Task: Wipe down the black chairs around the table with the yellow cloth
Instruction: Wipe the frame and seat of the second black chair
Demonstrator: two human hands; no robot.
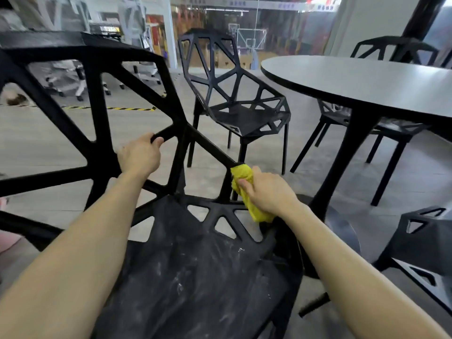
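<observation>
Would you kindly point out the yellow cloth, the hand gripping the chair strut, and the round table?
yellow cloth (241, 172), head view, on its bunched upper part.
left hand (140, 155), head view, on the back of the hand.
round table (367, 79), head view, on its bare grey top.

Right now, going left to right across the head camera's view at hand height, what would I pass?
Left hand gripping a strut of the near black lattice chair → crumpled yellow cloth → right hand holding it → black pedestal leg of the round grey table.
</observation>
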